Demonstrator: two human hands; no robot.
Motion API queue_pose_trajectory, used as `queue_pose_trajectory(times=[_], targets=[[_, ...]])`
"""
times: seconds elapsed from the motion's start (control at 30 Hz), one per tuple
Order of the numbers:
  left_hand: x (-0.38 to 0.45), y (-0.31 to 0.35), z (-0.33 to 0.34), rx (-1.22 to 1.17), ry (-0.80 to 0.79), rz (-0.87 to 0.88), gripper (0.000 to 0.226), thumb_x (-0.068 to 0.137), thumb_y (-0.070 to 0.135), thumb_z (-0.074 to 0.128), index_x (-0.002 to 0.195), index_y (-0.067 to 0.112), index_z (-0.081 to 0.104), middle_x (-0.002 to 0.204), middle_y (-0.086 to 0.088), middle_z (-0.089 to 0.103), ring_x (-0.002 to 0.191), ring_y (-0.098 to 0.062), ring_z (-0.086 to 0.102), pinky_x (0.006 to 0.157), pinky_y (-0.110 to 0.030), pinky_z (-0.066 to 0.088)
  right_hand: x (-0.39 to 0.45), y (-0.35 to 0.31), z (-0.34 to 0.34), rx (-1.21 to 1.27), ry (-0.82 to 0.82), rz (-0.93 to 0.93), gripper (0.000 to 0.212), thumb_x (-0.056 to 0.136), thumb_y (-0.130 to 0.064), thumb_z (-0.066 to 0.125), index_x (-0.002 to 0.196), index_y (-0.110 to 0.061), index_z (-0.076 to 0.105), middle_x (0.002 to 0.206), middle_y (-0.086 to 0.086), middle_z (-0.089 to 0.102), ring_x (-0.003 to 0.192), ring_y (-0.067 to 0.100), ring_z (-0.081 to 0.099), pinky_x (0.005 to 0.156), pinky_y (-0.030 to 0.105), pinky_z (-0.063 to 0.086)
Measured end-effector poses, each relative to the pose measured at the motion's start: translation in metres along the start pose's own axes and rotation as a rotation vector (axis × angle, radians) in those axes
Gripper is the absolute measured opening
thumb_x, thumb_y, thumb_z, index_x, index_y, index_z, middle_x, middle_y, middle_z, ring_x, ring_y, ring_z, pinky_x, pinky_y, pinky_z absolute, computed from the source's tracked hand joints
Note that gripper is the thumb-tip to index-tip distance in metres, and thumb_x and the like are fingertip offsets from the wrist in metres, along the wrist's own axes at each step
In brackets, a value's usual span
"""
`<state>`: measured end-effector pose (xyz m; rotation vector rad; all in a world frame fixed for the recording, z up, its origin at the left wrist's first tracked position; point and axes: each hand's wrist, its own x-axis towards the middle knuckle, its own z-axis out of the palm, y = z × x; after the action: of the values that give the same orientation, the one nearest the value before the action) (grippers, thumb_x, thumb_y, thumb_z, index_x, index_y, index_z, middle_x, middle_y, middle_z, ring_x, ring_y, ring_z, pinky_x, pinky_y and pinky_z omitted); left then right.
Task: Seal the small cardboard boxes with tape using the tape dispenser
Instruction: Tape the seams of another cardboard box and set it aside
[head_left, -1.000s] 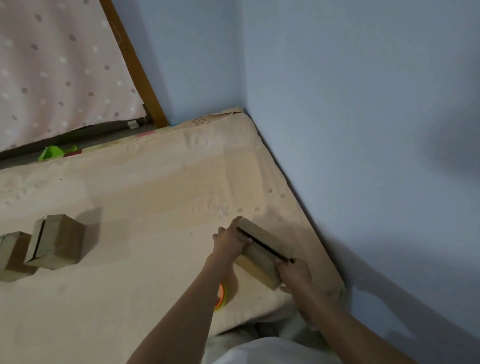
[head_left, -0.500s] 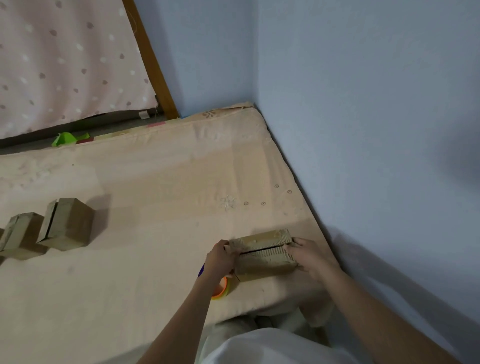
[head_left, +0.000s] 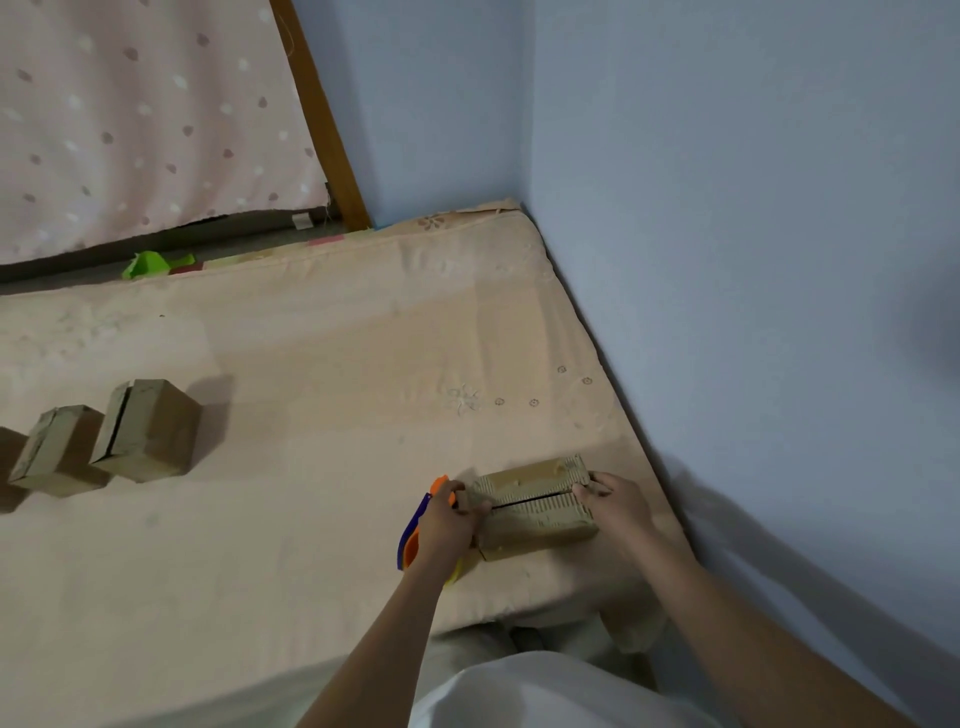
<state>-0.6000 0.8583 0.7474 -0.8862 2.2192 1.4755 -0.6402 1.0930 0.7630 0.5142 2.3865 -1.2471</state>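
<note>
Now the box (head_left: 535, 506) lies on the bed (head_left: 291, 395) near its right edge, top seam showing as a dark slit. My left hand (head_left: 445, 525) has its grip curled round the orange-and-blue dispenser (head_left: 415, 530), pressed at the box's left end. My right hand (head_left: 618, 501) pinches the box's right end. Two more boxes (head_left: 104, 441) stand well left of it.

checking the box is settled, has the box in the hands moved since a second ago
Yes. The box was held tilted above the mattress; it now lies flat on it near the front edge, seam up.
</note>
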Motion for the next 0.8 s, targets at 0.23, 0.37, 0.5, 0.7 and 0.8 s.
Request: queue_pose_trajectory(times=[0.23, 0.37, 0.5, 0.7, 0.8], targets=[[0.004, -0.002, 0.003, 0.048, 0.037, 0.009, 0.052, 0.081, 0.043, 0.077, 0.124, 0.026, 0.053, 0.098, 0.001, 0.070, 0.083, -0.021, 0.070, 0.070, -0.044, 0.062, -0.032, -0.016, 0.014, -0.436, 0.194, -0.578, 0.046, 0.100, -0.026, 0.055, 0.143, -0.010, 0.051, 0.146, 0.006, 0.052, 0.138, 0.023, 0.046, 0.111, 0.034, 0.041], [0.002, 0.005, 0.002, 0.105, 0.048, 0.005, 0.047, 0.082, 0.045, 0.076, 0.119, 0.026, 0.055, 0.091, 0.001, 0.070, 0.077, -0.018, 0.069, 0.071, -0.040, 0.062, -0.042, -0.023, 0.036, -0.671, -0.120, -0.730, 0.057, 0.104, -0.037, 0.047, 0.155, -0.017, 0.032, 0.163, 0.000, 0.026, 0.151, 0.017, 0.021, 0.121, 0.030, 0.020], [0.007, 0.011, -0.009, 0.181, 0.028, 0.045, 0.024, 0.091, 0.035, 0.060, 0.109, 0.019, 0.062, 0.093, -0.004, 0.071, 0.084, -0.026, 0.069, 0.076, -0.036, 0.059, -0.041, -0.019, 0.042, -0.801, -0.189, -0.755, 0.060, 0.104, -0.035, 0.044, 0.157, -0.013, 0.026, 0.167, 0.003, 0.013, 0.154, 0.019, 0.006, 0.123, 0.030, 0.006], [0.018, -0.012, -0.038, 0.547, 0.170, 0.030, 0.046, 0.093, 0.026, 0.051, 0.137, 0.021, 0.042, 0.126, -0.015, 0.052, 0.117, -0.036, 0.047, 0.093, -0.042, 0.044, -0.033, -0.018, 0.044, -0.903, -0.226, -0.753, 0.066, 0.104, -0.043, 0.039, 0.159, -0.014, 0.016, 0.167, 0.001, 0.003, 0.154, 0.017, -0.004, 0.110, 0.023, -0.013], [0.027, -0.030, -0.036, 0.667, -0.011, -0.151, 0.062, 0.090, 0.024, 0.053, 0.146, 0.024, 0.027, 0.134, -0.015, 0.041, 0.126, -0.039, 0.041, 0.100, -0.048, 0.041, -0.030, -0.014, 0.045, -0.925, -0.230, -0.761, 0.068, 0.103, -0.043, 0.041, 0.159, -0.014, 0.016, 0.167, 0.001, 0.003, 0.154, 0.017, -0.003, 0.109, 0.023, -0.014]])
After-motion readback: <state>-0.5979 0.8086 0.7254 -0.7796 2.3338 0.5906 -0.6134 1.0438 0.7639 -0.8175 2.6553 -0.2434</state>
